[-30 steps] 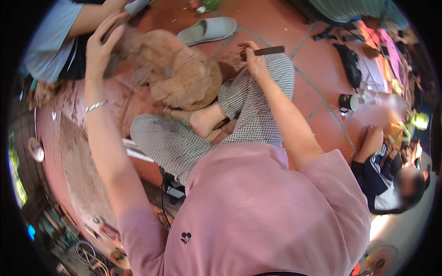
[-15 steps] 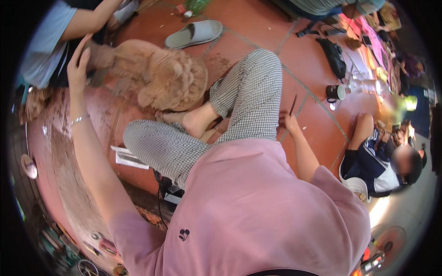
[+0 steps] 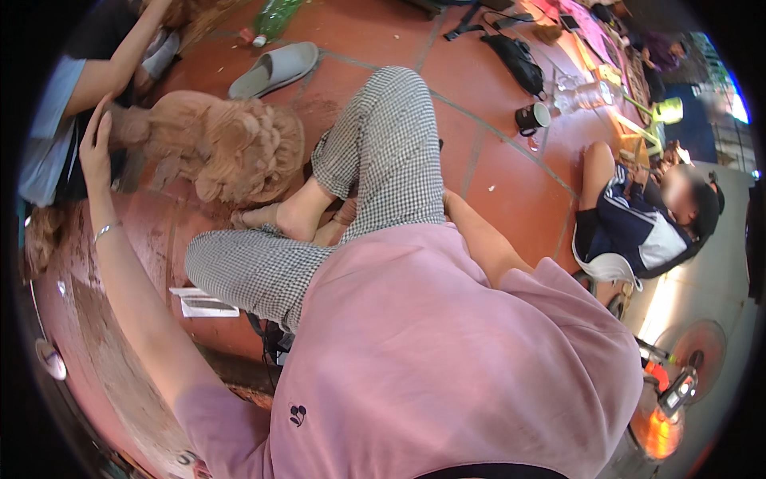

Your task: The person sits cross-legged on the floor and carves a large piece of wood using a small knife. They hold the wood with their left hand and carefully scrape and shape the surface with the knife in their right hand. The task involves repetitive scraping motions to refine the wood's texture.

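A reddish-brown carved sculpture point(image 3: 239, 152) lies on its side on the floor beyond my bent legs, its wide ruffled end toward my foot. My left hand point(image 3: 97, 152) is at its narrow far-left end, fingers stretched out and apart, seeming to rest against it. My right forearm point(image 3: 487, 235) reaches behind my raised right knee in checked trousers point(image 3: 399, 152). The leg hides the right hand's fingers and whatever is in them. A small dark tip shows at the knee's outer edge, too little to name.
A grey slipper point(image 3: 275, 70) and a green plastic bottle point(image 3: 275, 17) lie beyond the sculpture. Another person's arm point(image 3: 120, 76) is at the far left. At right are a black mug point(image 3: 531, 118), a black pouch point(image 3: 517, 64) and a seated person point(image 3: 638, 223). A fan point(image 3: 698, 363) stands lower right.
My view has swung, so the scene sits farther left. My right hand, which held a thin brown stick-like tool beside the knee, has gone behind the leg. My left hand stays by the sculpture.
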